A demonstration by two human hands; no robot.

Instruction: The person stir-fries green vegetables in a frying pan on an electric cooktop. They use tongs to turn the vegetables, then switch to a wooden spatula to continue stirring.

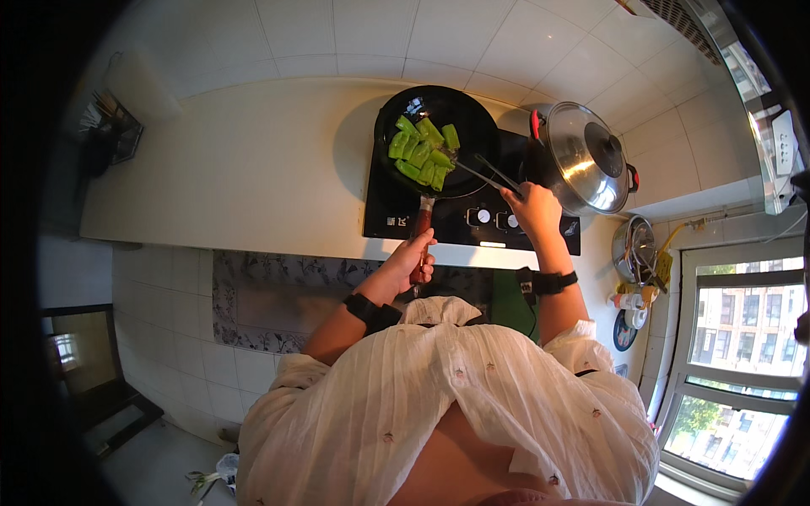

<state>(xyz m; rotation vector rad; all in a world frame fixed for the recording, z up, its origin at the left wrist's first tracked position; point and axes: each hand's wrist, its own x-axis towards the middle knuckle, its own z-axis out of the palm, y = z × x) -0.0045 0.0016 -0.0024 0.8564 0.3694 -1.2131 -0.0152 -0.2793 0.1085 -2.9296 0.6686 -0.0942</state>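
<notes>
A black wok (468, 114) sits over the left part of a black gas stove (392, 202). Green pepper pieces (421, 152) lie in it, mostly towards its left side. My left hand (411, 260) is closed around the wok's reddish-brown handle (424, 221). My right hand (536, 207), at the wok's right, grips metal tongs (484, 176); their two arms are spread, and one tip reaches in beside the pepper pieces. Whether that tip touches a piece I cannot tell.
A lidded steel pot (585, 158) with red-trimmed handles stands close by my right hand. Further right are metal bowls (635, 250) and small bottles (629, 302) near the window. A utensil holder (126, 136) stands at the counter's far left. A tiled wall runs behind the stove.
</notes>
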